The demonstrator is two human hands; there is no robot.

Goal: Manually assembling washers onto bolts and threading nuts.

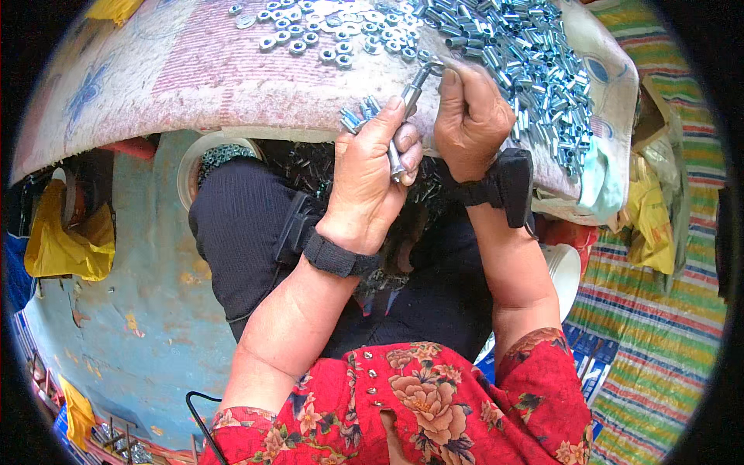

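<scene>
From afar I see a cloth-covered table (225, 108) beyond both hands, nuts (297, 47) ahead, metal sleeves (496, 46) past the right; the left hand (366, 167) curls closed around a long bolt (411, 97), the right hand (473, 120) pinches a small metal piece (434, 67) at its tip

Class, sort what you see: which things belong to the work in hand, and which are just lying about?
Part of the work, it seems:
metal fastener in the left hand, right hand at its upper end
loose nuts, spread out
metal sleeves, heaped

Apparently just lying about:
yellow plastic, left
yellow bag, right
striped sheeting, right
</scene>
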